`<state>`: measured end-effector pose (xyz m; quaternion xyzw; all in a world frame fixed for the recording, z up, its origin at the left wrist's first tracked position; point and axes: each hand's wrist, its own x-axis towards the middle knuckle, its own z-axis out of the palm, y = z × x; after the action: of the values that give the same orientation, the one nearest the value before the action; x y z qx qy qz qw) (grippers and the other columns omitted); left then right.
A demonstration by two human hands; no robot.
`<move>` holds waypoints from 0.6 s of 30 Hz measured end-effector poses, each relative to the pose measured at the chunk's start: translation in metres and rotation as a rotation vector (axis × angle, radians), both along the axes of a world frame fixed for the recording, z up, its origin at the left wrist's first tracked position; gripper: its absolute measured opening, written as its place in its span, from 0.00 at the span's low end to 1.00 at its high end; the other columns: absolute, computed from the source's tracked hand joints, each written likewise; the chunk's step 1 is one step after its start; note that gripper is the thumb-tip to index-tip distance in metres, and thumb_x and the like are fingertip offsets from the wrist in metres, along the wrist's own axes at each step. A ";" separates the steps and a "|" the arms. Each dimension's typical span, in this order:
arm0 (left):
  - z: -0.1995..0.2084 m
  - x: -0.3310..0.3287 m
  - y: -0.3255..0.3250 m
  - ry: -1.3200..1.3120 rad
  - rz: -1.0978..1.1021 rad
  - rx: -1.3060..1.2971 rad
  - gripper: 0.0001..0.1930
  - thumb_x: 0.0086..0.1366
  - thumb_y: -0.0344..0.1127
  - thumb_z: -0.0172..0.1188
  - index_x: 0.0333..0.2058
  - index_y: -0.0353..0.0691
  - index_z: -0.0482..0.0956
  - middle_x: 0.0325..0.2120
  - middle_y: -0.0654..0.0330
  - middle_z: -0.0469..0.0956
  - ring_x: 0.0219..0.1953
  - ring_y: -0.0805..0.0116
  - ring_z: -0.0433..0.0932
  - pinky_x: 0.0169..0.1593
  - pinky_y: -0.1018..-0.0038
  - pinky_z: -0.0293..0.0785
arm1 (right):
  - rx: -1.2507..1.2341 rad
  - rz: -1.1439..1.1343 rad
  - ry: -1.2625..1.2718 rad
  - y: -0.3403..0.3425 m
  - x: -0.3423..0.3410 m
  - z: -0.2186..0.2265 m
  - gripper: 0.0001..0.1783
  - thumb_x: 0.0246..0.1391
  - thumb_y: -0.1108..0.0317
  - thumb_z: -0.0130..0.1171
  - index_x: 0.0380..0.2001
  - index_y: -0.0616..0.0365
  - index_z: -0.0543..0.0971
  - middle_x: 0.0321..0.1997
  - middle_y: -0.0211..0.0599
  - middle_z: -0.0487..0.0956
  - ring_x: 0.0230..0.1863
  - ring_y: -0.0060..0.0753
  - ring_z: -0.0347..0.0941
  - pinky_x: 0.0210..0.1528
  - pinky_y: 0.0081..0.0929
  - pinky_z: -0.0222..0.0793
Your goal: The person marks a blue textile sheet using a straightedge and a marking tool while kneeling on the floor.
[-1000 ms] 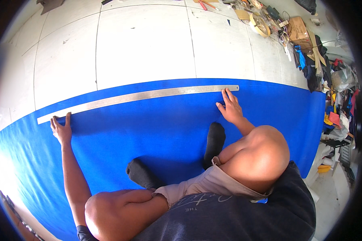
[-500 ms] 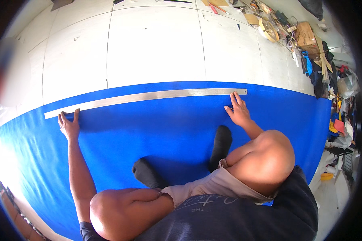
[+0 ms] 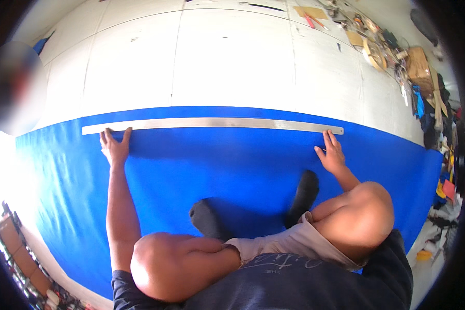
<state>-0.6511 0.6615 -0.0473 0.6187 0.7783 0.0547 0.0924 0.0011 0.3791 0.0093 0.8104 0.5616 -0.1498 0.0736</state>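
A long metal ruler (image 3: 217,122) lies across a blue sheet (image 3: 165,165), near and roughly along the sheet's far edge. My left hand (image 3: 115,146) rests close to the ruler's left end. Its thumb and fingers are spread, their tips on the ruler's near edge. Toward the other end, my right hand (image 3: 332,154) has its fingertips stretched onto the ruler, just short of the end with the hole. Its thumb stands apart on the sheet; a tiny pale detail by it is too small to make out.
My feet in dark socks (image 3: 210,217) rest on the sheet between my bent knees. Beyond lies a pale tiled floor (image 3: 232,67). At far right are a tape roll (image 3: 373,54), a brown box (image 3: 419,67) and heaped odds and ends. A blurred round patch covers the far left.
The whole view has turned and shifted, so the ruler, sheet and both hands appear farther right. Both hands keep their places on the ruler, which shows no clear movement on the sheet.
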 end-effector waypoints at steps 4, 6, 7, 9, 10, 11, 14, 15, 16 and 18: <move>0.003 0.006 0.006 0.016 -0.027 0.011 0.55 0.55 0.71 0.62 0.65 0.27 0.60 0.67 0.38 0.56 0.70 0.44 0.53 0.69 0.51 0.53 | 0.040 0.017 0.026 -0.007 0.005 -0.005 0.41 0.60 0.53 0.60 0.70 0.55 0.59 0.74 0.51 0.57 0.70 0.59 0.57 0.70 0.46 0.57; 0.006 0.009 0.005 -0.017 0.000 -0.004 0.56 0.54 0.72 0.62 0.66 0.28 0.59 0.68 0.39 0.55 0.71 0.44 0.52 0.70 0.52 0.52 | 0.016 0.006 0.022 -0.007 0.003 -0.005 0.41 0.60 0.53 0.59 0.71 0.55 0.58 0.75 0.50 0.56 0.71 0.58 0.56 0.70 0.46 0.57; 0.005 0.008 0.002 -0.033 0.008 0.003 0.56 0.54 0.72 0.62 0.66 0.28 0.59 0.68 0.40 0.55 0.71 0.44 0.51 0.70 0.52 0.51 | 0.000 -0.001 0.022 -0.007 0.002 -0.002 0.41 0.60 0.53 0.59 0.71 0.55 0.57 0.75 0.49 0.55 0.71 0.58 0.56 0.70 0.46 0.57; 0.006 0.002 0.001 -0.019 0.023 -0.003 0.57 0.54 0.73 0.62 0.66 0.29 0.58 0.68 0.41 0.54 0.71 0.45 0.51 0.70 0.52 0.50 | -0.019 -0.008 0.026 -0.004 -0.003 -0.002 0.41 0.60 0.53 0.59 0.71 0.55 0.57 0.75 0.48 0.55 0.71 0.57 0.56 0.70 0.46 0.57; 0.005 0.002 0.000 -0.019 0.029 -0.010 0.57 0.54 0.73 0.62 0.67 0.29 0.58 0.68 0.41 0.54 0.72 0.45 0.50 0.71 0.52 0.50 | -0.025 -0.007 0.024 -0.003 -0.003 -0.002 0.41 0.60 0.53 0.59 0.72 0.55 0.57 0.75 0.48 0.54 0.71 0.57 0.56 0.70 0.46 0.57; 0.005 0.002 -0.001 -0.024 0.030 -0.010 0.57 0.54 0.73 0.62 0.67 0.29 0.58 0.69 0.41 0.54 0.72 0.45 0.50 0.71 0.52 0.49 | -0.031 -0.008 0.022 -0.003 -0.003 -0.001 0.41 0.61 0.52 0.59 0.72 0.54 0.57 0.75 0.48 0.54 0.71 0.57 0.56 0.70 0.46 0.58; 0.004 0.004 0.001 -0.035 0.032 -0.010 0.57 0.53 0.73 0.62 0.67 0.30 0.57 0.69 0.42 0.53 0.72 0.46 0.50 0.71 0.51 0.49 | -0.033 -0.007 0.008 -0.004 -0.002 0.000 0.41 0.61 0.52 0.59 0.72 0.55 0.57 0.75 0.47 0.54 0.72 0.56 0.56 0.69 0.45 0.59; 0.004 0.005 0.001 -0.035 0.034 -0.013 0.57 0.53 0.73 0.62 0.67 0.31 0.57 0.69 0.42 0.53 0.72 0.46 0.49 0.71 0.50 0.49 | -0.032 -0.006 0.008 -0.004 -0.001 0.000 0.41 0.61 0.52 0.59 0.72 0.55 0.57 0.75 0.47 0.54 0.72 0.56 0.56 0.69 0.45 0.59; 0.003 0.005 0.001 -0.034 0.038 -0.017 0.57 0.53 0.74 0.62 0.68 0.31 0.57 0.70 0.43 0.53 0.72 0.46 0.49 0.70 0.50 0.49 | -0.031 -0.004 0.009 -0.004 -0.002 0.000 0.41 0.61 0.52 0.59 0.71 0.55 0.57 0.76 0.47 0.54 0.72 0.56 0.56 0.69 0.45 0.59; 0.003 0.003 0.002 -0.022 0.037 -0.018 0.58 0.53 0.74 0.61 0.68 0.32 0.57 0.70 0.43 0.53 0.72 0.46 0.49 0.70 0.49 0.49 | -0.035 -0.002 0.011 -0.003 -0.003 0.001 0.41 0.61 0.52 0.58 0.71 0.55 0.57 0.76 0.47 0.54 0.72 0.56 0.56 0.69 0.45 0.58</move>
<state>-0.6485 0.6631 -0.0447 0.6025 0.7891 0.0560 0.1055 -0.0015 0.3760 0.0099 0.8088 0.5583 -0.1642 0.0847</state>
